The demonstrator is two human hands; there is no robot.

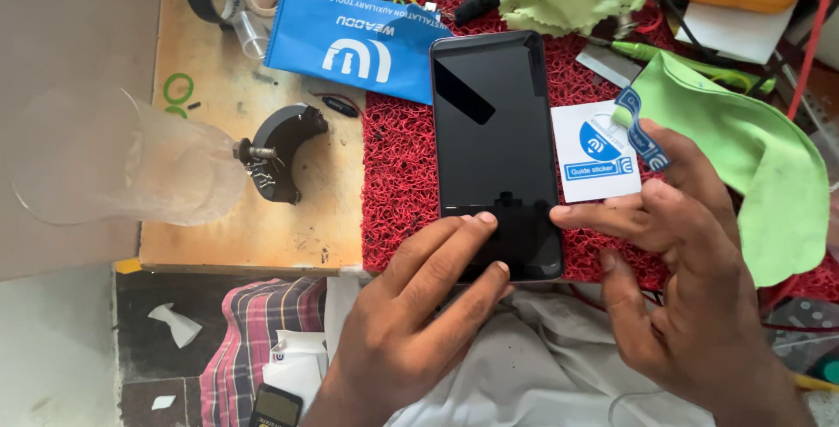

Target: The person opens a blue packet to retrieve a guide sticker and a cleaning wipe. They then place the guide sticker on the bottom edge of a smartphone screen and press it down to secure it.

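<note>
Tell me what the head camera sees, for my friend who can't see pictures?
A person's left hand presses its fingertips on the lower part of a black phone lying on a red mat, while the right hand touches the phone's edge and pinches a small blue-and-white sticker. Green cloths and a blue packet lie nearby.

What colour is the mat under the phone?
Red; the mat under the black phone shows best in the head view.

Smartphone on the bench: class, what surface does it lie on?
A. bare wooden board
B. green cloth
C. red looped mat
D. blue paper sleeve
C: the smartphone lies flat, dark screen up, on the red looped mat, with the left hand touching its lower end.
</note>
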